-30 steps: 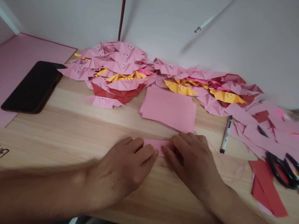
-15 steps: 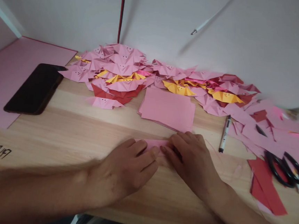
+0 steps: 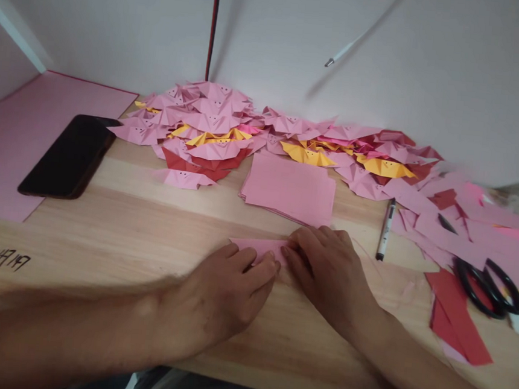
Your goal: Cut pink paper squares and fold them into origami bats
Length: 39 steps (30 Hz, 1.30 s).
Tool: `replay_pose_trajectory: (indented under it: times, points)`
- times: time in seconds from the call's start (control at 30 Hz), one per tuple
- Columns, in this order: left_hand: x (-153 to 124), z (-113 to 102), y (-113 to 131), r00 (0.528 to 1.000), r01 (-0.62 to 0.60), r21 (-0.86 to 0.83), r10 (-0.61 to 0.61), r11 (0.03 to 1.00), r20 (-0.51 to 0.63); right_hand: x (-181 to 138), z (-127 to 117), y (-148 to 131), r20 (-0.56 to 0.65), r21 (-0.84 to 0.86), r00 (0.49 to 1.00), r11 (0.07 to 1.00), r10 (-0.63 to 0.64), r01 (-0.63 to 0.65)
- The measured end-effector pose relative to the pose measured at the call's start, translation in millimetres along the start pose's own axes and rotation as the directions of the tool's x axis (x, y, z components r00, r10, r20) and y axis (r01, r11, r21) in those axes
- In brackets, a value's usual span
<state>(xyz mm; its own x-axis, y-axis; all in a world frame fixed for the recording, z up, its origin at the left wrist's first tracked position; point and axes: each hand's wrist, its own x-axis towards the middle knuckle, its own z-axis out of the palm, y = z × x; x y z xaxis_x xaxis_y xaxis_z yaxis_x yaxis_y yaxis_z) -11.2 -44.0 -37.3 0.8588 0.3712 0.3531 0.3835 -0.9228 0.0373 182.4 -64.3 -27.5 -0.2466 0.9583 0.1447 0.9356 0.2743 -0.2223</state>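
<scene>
A narrow piece of pink paper (image 3: 258, 246) lies on the wooden table between my hands, partly covered by them. My left hand (image 3: 233, 289) has its fingers curled, with thumb and forefinger closed on the near side of the paper. At the paper's right end my right hand (image 3: 321, 260) grips it with bent fingers. Just beyond my hands sits a stack of pink paper sheets (image 3: 290, 188). Behind that stack spreads a pile of folded paper shapes (image 3: 219, 106), mostly pink with some yellow and red, many with small drawn faces.
A black phone (image 3: 67, 156) rests partly on a large pink sheet (image 3: 5, 136) at the left. Toward the right lie a marker pen (image 3: 386, 230), black-handled scissors (image 3: 482, 290), red paper strips (image 3: 460, 321) and pink scraps (image 3: 501, 240). A white cable tip (image 3: 337, 57) hangs before the back wall.
My hands stay on the pink paper with only a slight shift of the fingers; a little more of its left part shows. The whole view has moved slightly.
</scene>
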Motion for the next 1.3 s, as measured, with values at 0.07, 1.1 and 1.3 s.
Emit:
replay_pose_trajectory:
  times: [0.07,1.1,1.3]
  points:
    - [0.5,0.1,0.1,0.999,0.001,-0.007,-0.001,1.0,0.034,-0.2,1.3,-0.2,-0.016,-0.005,1.0,1.0,0.0,0.0]
    - [-17.8,-9.6,-9.9,0.998,-0.047,0.042,0.045,0.998,0.05,-57.8,4.0,-32.0,-0.042,-0.202,0.982,0.964,-0.183,0.171]
    - [-31.5,-19.3,-17.1,0.991,-0.011,0.008,0.01,1.0,0.131,-58.6,4.0,-34.3,-0.052,-0.211,0.984,0.965,-0.172,0.157]
